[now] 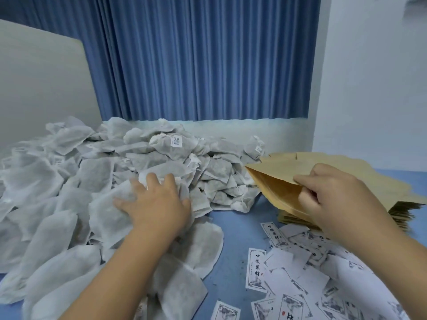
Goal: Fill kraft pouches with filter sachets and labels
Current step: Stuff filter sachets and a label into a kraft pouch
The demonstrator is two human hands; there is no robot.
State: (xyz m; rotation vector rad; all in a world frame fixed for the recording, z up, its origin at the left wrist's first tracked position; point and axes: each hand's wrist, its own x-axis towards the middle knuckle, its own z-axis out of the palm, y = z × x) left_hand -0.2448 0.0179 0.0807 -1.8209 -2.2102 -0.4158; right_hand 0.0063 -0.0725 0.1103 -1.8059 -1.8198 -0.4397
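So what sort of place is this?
Likely a small hand-packing workroom, not a factory line: a heap of sachets, a stack of pouches and loose labels share one blue table, with a curtain behind.

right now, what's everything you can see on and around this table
sachets: big heap, white-grey, left and middle of table
pouch: one, kraft brown, open, held at right
pouch stack: one, kraft brown, right, under the pouch
labels: many, white with black print, near right
table: one, blue, under everything
curtain: one, blue, behind
board: one, pale grey, back left
wall: one, white, right
left hand: one, on the sachets, fingers spread
right hand: one, fingers pinching the pouch mouth
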